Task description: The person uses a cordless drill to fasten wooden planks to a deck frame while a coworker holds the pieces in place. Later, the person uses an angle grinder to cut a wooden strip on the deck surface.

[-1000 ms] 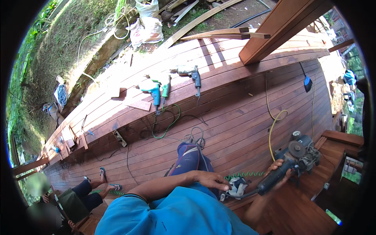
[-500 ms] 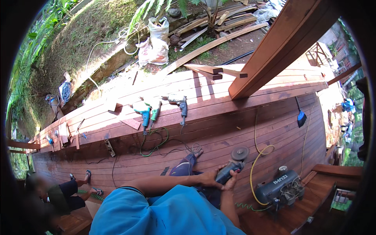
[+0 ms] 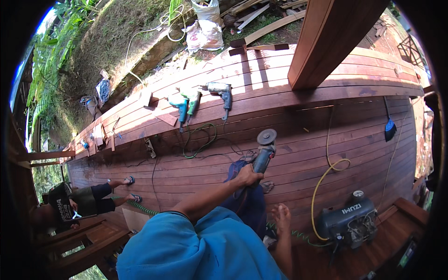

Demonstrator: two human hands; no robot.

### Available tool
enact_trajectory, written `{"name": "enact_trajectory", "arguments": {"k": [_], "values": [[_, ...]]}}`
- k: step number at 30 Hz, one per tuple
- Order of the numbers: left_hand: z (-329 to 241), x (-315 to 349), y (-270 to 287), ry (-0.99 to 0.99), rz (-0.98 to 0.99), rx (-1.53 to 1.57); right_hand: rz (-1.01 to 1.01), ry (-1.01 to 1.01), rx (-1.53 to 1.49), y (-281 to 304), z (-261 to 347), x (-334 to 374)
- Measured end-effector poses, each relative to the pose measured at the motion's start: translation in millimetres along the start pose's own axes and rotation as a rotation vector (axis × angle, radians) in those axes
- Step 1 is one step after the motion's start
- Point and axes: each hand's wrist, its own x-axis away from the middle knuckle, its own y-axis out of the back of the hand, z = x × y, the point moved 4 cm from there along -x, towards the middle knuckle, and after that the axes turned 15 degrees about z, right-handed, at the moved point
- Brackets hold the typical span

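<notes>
My left hand is wrapped round the rear of an angle grinder. The grinder's round disc points away from me, above the wooden deck. My right hand is off the tool, lower and to its right. Its fingers are loosely curled and partly apart, with nothing seen in them. Part of my foot shows beyond my dark trousers, below the grinder.
Several power drills lie on the raised wooden ledge. A wooden post rises from it. An air compressor with a yellow hose stands at right, near a blue broom. Another person is at left.
My right hand has let go of the grinder and dropped down. My left hand has carried the grinder away from me and slightly left. The view has shifted, and the other person shows more fully.
</notes>
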Motion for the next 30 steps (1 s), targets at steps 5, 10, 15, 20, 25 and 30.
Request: {"name": "enact_trajectory", "arguments": {"k": [5, 10, 15, 20, 25, 30], "values": [[-16.7, -39.9, 4.8, -0.114, -0.167, 0.181, -0.259, -0.118, 0.153, 98.4, -45.7, 50.7], [-30.6, -181.6, 98.9, -0.166, -0.547, 0.134, -0.415, 0.008, -0.021, 130.9, -50.6, 44.3], [-70.0, -329.6, 203.6, -0.327, -0.597, 0.181, -0.578, 0.054, -0.103, 82.1, -52.9, 22.4], [-103.5, -378.8, 254.6, -0.006, -0.631, -0.06, -0.452, -0.067, -0.116, 12.2, -64.3, 13.1], [-110.8, -386.7, 255.4, -0.007, -0.754, -0.031, -0.385, -0.223, -0.013, 9.1, -52.2, 0.9], [-116.7, -384.7, 249.7, 0.145, -0.482, -0.112, -0.451, -0.237, 0.112, 52.9, -16.6, -3.5]]}}
